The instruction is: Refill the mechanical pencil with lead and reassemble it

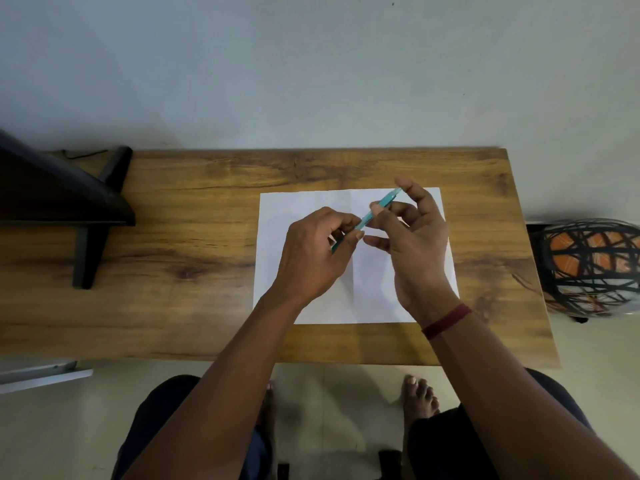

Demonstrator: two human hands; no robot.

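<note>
A teal mechanical pencil (381, 205) is held slanted above a white sheet of paper (277, 244), its upper end pointing far right. My left hand (311, 254) grips the lower part of the barrel with curled fingers. My right hand (415, 237) pinches the upper part, thumb and forefinger near the top end and other fingers along the barrel. The pencil's lower tip is hidden behind my left hand. No loose lead or cap shows on the paper.
The paper lies on a wooden table (190, 237). A dark shelf-like stand (86, 209) sits on the table's left end. A basket with an orange ball (588, 265) stands beyond the right edge. My knees and feet are below the near edge.
</note>
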